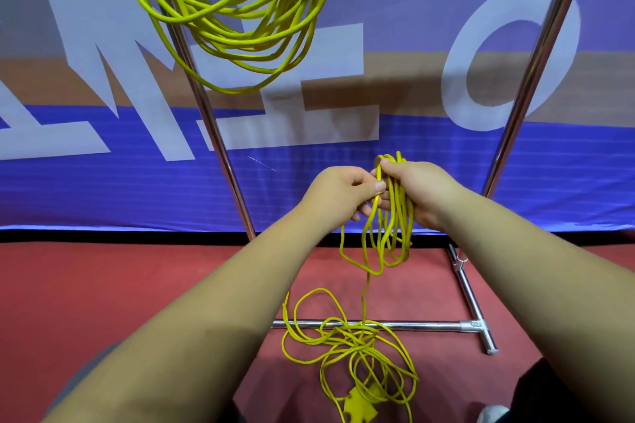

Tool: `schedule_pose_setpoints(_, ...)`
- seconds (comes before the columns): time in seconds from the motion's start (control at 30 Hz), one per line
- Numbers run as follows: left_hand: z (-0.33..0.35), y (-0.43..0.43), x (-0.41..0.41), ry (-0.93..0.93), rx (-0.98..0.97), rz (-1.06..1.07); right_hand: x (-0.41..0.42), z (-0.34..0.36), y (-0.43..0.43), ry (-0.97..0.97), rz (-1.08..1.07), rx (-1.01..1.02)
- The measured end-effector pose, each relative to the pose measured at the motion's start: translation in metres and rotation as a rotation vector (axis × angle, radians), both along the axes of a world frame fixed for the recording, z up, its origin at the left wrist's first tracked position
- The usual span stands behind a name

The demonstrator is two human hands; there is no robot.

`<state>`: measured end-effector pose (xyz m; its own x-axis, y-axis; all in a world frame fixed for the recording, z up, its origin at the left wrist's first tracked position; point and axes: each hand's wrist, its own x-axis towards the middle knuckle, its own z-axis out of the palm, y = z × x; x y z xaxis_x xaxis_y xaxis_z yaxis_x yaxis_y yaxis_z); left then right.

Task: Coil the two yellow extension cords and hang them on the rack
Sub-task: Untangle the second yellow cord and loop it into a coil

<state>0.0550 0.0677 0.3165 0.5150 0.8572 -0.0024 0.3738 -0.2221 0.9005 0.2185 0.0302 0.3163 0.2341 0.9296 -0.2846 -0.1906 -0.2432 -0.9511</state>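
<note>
One yellow extension cord (pixel 237 34) hangs as a coil from the top of the metal rack (pixel 220 148), at upper left. My right hand (pixel 422 189) grips several loops of the second yellow cord (pixel 391 240), which dangle below my fist. My left hand (pixel 340 196) pinches a strand of that cord right beside the right hand. From the loops one strand runs down to a loose tangle of the same cord (pixel 350 343) on the floor, lying over the rack's base bar. Its yellow socket end (pixel 360 402) lies at the bottom of the view.
The rack's two slanted chrome posts stand left and right of my hands, and its base bars (pixel 470 295) form a T on the red carpet (pixel 120 278). A blue banner with large white letters (pixel 103 182) hangs right behind the rack.
</note>
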Motion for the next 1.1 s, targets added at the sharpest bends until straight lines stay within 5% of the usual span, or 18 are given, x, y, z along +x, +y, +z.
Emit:
schedule_pose_setpoints(0.2, 0.005, -0.008, 0.003, 0.075, 0.010, 0.007, -0.002, -0.002, 0.001, 0.021, -0.032, 0.034)
schedule_pose_setpoints(0.47, -0.024, 0.002, -0.011, 0.329, -0.266, 0.101, 0.004, 0.007, 0.000, 0.075, -0.087, 0.063)
schedule_pose_setpoints(0.7, -0.112, -0.014, -0.014, 0.893, -0.198, -0.342, 0.018, 0.001, -0.004, 0.179, -0.153, 0.013)
schedule_pose_setpoints(0.93, -0.219, -0.043, 0.007, 0.690, -0.356, -0.300, 0.027, 0.001, -0.007, 0.218, -0.128, -0.018)
schedule_pose_setpoints(1.1, -0.267, -0.068, -0.014, 0.815, -0.378, -0.384, 0.033, 0.005, -0.013, 0.175, -0.067, -0.007)
